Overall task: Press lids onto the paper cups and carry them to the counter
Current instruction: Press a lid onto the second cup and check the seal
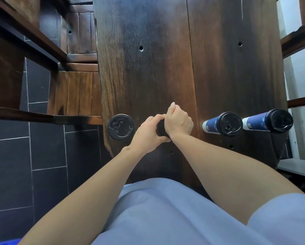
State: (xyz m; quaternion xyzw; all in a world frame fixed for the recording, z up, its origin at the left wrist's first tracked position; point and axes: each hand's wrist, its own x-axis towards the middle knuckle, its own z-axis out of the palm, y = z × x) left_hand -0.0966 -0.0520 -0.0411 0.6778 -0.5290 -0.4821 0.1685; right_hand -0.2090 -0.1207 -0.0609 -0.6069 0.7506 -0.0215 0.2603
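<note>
Our left hand (149,133) and right hand (178,122) curl fingers round the black plastic lid (161,129) above the dark wooden table (148,68).

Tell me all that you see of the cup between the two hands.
Little of the cup shows: only a dark, round part of its top, likely a black lid, between the two hands. Its body and colour are hidden. It stands near the front edge of the dark wooden table, between a lidded cup at the left and two blue ones at the right. The left hand curls round its near left side, and the right hand lies over its top, fingers curled in a grip.
</note>
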